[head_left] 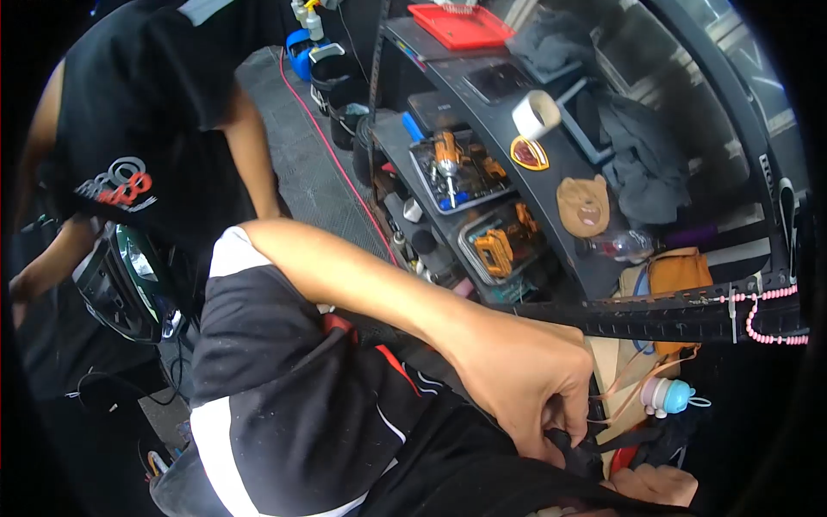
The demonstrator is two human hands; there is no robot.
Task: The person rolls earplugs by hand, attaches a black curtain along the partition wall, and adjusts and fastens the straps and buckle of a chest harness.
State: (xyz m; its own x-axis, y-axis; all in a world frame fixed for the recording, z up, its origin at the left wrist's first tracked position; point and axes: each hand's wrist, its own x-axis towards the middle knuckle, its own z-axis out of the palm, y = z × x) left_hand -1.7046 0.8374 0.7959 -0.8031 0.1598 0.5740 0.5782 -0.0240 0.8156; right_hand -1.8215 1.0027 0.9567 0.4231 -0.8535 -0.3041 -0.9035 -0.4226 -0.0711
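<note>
My left hand (525, 379) reaches in from the left on a bent arm, thumb and fingers pinched together. Between them is a piece of black fabric (564, 444), with what looks like a black strap (624, 438) running off to the right. Low in the view, my right hand (655, 484) shows only its curled fingers; whatever they hold is hidden behind the dark clothing. A small red thing (622, 458) lies between the two hands. Just beyond them hangs a light-blue and pink bottle-like item (668, 395) with a loop.
A dark shelf unit (560, 159) holds a tape roll (536, 115), a bear-face item (583, 207), an orange pouch (678, 274) and a red tray (461, 26). Lower down are an orange power drill (446, 155) and tool boxes. A co-worker (142, 129) stands left; a red cable (332, 146) crosses the floor.
</note>
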